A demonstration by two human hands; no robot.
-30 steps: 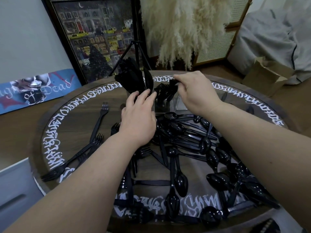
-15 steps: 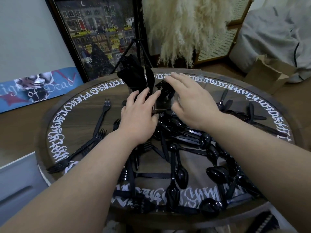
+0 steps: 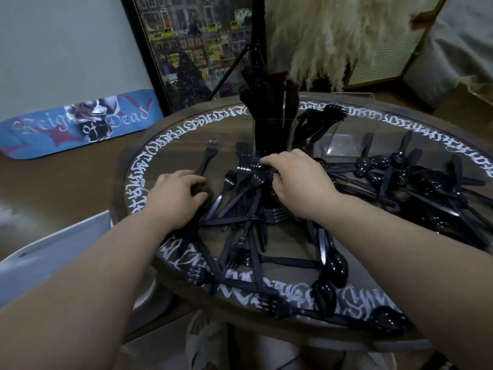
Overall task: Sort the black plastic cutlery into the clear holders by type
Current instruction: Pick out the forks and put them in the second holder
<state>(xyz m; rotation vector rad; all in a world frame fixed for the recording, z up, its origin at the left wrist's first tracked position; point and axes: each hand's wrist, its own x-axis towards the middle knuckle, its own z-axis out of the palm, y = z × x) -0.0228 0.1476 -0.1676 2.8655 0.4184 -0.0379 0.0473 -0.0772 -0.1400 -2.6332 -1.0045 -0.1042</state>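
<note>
Left hand (image 3: 177, 193) palm down, fingers curled gripping forks (image 3: 240, 198); right hand (image 3: 296, 180) palm down, fingers curled gripping same pile

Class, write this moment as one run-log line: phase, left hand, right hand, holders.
phase: gathering forks | left hand: on fork pile | right hand: gripping forks | holders: partly filled

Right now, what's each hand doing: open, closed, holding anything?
Left hand: fingers curled down on the fork pile; a grip cannot be told.
Right hand: the same.

A home living room — framed city painting (image 3: 197, 46), pampas grass (image 3: 333, 36), skateboard deck (image 3: 77, 124).
</note>
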